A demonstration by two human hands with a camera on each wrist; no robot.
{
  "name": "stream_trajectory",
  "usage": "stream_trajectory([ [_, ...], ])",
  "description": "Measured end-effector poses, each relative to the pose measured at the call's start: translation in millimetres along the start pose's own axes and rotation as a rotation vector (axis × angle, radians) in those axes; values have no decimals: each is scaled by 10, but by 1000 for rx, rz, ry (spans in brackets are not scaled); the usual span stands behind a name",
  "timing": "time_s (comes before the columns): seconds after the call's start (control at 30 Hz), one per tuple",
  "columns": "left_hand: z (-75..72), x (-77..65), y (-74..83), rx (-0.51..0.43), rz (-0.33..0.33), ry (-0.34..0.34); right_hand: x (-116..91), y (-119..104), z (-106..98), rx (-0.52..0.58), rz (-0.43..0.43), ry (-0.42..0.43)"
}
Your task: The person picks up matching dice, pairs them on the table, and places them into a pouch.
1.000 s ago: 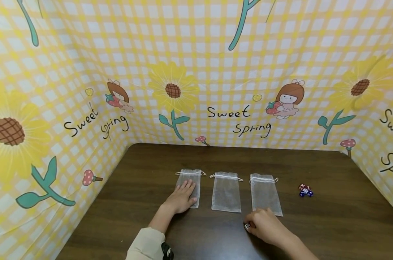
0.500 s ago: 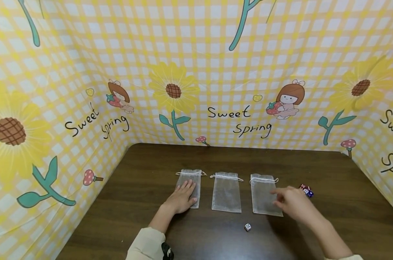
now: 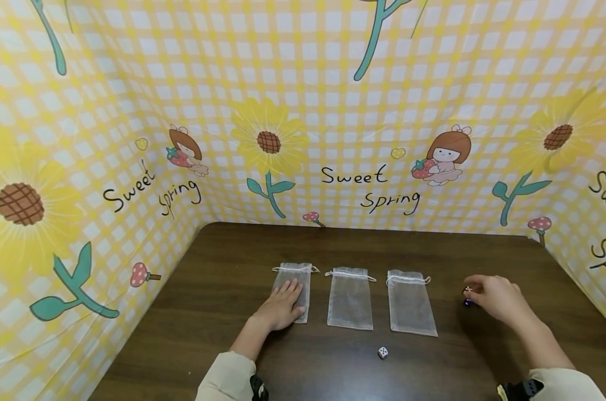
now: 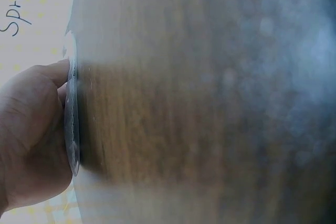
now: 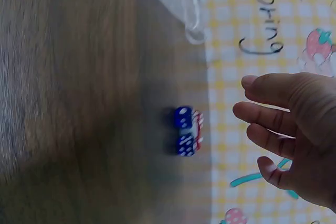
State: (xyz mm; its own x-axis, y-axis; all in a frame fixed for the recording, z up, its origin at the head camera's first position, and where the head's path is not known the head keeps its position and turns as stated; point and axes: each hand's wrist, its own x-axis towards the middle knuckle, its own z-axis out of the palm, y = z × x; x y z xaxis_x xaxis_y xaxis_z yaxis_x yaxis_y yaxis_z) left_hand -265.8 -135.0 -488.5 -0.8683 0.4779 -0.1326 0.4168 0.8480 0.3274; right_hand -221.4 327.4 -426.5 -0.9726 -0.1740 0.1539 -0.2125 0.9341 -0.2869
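In the head view my left hand [image 3: 278, 306] lies flat with fingers spread on the leftmost sheer white drawstring bag [image 3: 305, 295]. My right hand [image 3: 501, 301] hovers at the small cluster of dice on the right, covering most of it in the head view. Its fingers are loosely bent and hold nothing. The right wrist view shows blue dice [image 5: 185, 142] with red dice [image 5: 199, 129] behind them, a short gap from the fingertips. A white die [image 3: 382, 352] sits alone near the front, below the other two bags.
A middle drawstring bag [image 3: 350, 303] and a right one [image 3: 412, 305] lie flat in a row with the left bag. The brown wooden table [image 3: 208, 345] is enclosed at the back and sides by a yellow checked cloth [image 3: 353, 122].
My right hand has let go of the white die near the front and moved right and back to the dice cluster. The left hand has stayed on its bag.
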Motion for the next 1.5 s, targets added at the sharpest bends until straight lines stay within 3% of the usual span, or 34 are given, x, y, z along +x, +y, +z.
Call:
stream_trajectory([
  [0.43, 3, -9, 11, -6, -4, -13, 10, 252, 187, 6, 135, -87],
  [1.23, 6, -8, 7, -17, -12, -11, 12, 300, 268, -15, 143, -71],
  [1.5, -5, 1, -4, -14, -17, -11, 2, 204, 211, -48, 92, 0],
])
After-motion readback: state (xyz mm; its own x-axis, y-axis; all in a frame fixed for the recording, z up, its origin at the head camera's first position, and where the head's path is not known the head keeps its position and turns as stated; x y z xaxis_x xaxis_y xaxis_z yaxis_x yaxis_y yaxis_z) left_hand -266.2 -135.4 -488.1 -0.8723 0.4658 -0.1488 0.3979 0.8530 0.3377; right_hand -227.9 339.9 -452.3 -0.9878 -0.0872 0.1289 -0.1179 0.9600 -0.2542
